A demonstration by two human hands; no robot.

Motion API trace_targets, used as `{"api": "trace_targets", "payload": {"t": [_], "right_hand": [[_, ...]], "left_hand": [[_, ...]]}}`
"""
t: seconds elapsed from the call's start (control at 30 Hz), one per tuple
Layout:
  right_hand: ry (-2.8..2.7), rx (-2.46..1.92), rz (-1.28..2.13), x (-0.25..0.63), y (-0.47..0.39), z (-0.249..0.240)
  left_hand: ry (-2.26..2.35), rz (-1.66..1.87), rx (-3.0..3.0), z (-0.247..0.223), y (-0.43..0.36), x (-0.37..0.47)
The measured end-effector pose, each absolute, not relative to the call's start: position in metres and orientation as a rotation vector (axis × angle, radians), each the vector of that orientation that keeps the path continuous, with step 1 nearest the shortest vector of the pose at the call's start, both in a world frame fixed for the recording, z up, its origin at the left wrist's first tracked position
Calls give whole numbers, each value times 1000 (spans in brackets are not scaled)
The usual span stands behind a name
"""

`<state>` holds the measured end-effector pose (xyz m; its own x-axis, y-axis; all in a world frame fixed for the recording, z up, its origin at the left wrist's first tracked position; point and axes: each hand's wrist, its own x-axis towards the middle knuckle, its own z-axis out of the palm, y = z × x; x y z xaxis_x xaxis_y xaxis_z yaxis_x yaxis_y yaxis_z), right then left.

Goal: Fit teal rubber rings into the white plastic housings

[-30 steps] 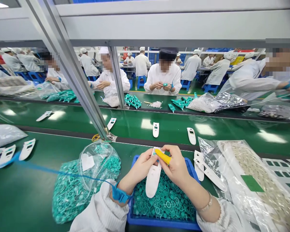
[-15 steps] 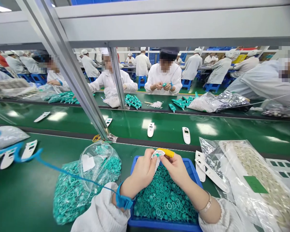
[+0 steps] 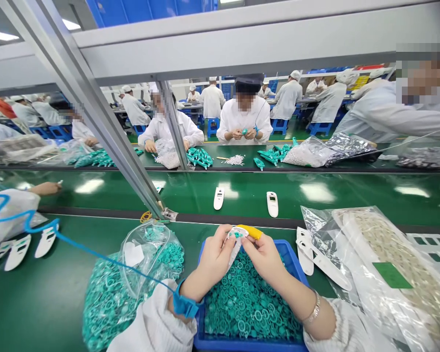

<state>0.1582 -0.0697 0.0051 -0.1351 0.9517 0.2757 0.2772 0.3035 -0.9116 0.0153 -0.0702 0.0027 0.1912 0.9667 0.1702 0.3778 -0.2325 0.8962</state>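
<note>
Head view: green bench (image 3: 44,298) across the bottom; green belt (image 3: 183,188) beyond it, belt shells (image 3: 219,198) (image 3: 272,204) around 12 and 1 o'clock from the hands. Metal post (image 3: 106,122) at 10 o'clock; white-coated workers (image 3: 245,120) across the far side.

Containers: blue tray (image 3: 251,343) at 6 o'clock below the hands, loaded with teal rings (image 3: 256,305). Clear bag (image 3: 132,283) at 8 o'clock, more teal rings inside. Flat bag (image 3: 374,244) at 3 o'clock, pale parts inside.

White shell (image 3: 233,255) tilted above the tray, between left hand (image 3: 218,252) and right hand (image 3: 262,252). Both sets of fingers pinch its upper end, at a teal piece (image 3: 236,235); yellow cot (image 3: 251,231) on a right finger.

Versus 1.0 s ago: white shell tipped, belt shells shifted toward 9 o'clock, co-worker's hand (image 3: 47,189) now in at 10 o'clock.
</note>
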Motion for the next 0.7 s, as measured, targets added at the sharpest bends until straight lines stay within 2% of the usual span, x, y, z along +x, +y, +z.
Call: {"api": "trace_targets", "payload": {"t": [0.2, 0.33, 0.57, 0.7], "right_hand": [[-1752, -1238, 875, 157, -65, 0], [-2019, -1329, 794, 156, -68, 1], [-2429, -1485, 563, 157, -69, -3], [-2596, -1520, 515, 156, -69, -11]], "left_hand": [[1655, 1046, 1726, 24, 56, -6], [1975, 868, 1655, 21, 133, -35], [2338, 586, 1580, -13, 158, -63], [2377, 519, 1682, -24, 162, -58]]}}
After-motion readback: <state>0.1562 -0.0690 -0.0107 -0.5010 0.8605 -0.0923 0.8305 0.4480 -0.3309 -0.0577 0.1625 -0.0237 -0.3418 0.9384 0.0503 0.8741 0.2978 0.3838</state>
